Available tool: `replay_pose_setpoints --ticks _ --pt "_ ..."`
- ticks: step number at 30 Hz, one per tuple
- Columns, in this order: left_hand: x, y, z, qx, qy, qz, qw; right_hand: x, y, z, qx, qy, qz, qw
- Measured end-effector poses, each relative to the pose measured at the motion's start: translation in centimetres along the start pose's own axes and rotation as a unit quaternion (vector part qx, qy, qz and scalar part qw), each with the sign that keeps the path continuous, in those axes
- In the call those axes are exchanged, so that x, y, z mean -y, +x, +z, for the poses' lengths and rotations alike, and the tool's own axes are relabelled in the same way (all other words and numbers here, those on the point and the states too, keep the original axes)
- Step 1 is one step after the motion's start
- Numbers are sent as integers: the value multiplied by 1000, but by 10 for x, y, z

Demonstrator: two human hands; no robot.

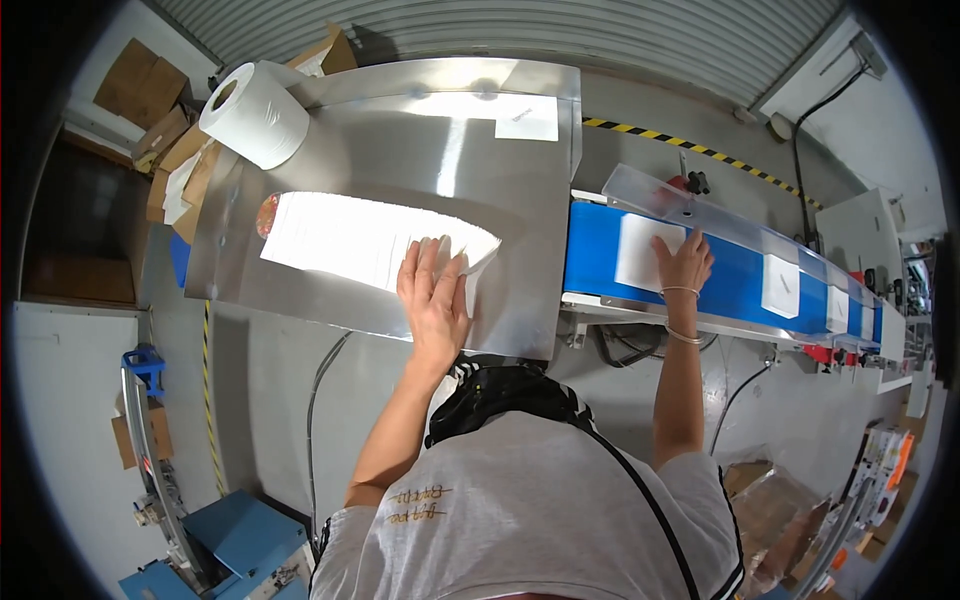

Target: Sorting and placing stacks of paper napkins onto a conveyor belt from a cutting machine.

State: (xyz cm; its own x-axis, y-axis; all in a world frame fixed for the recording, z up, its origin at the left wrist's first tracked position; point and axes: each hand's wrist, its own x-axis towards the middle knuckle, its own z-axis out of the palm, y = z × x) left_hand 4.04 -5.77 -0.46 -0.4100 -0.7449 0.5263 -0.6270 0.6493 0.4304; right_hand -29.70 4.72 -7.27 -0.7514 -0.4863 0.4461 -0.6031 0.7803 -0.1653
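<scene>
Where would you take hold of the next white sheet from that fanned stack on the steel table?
Probably at the right end of the fanned stack, where the left hand lies flat. The sheet edges there step apart and one corner curls up, so fingers coming from the right could slide the top sheet off.

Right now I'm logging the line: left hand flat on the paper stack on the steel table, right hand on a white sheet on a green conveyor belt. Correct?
Not quite: the head view shows the conveyor belt is blue, not green. The rest holds: left hand flat on the paper stack on the steel table, right hand on a white sheet.
</scene>
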Motion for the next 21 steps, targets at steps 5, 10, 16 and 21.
replay_pose_setpoints --ticks 5,10,16,21 --pt "2 2 -4 19 -7 12 1000 93 -10 -63 267 391 -328 817" --pt "-7 13 -18 73 -12 30 997 159 -41 -37 261 435 -440 741" --pt "16 8 -12 27 7 -14 1000 83 -22 14 392 485 71 778" --pt "15 6 -9 -7 -2 0 1000 12 9 12 160 147 95 971"
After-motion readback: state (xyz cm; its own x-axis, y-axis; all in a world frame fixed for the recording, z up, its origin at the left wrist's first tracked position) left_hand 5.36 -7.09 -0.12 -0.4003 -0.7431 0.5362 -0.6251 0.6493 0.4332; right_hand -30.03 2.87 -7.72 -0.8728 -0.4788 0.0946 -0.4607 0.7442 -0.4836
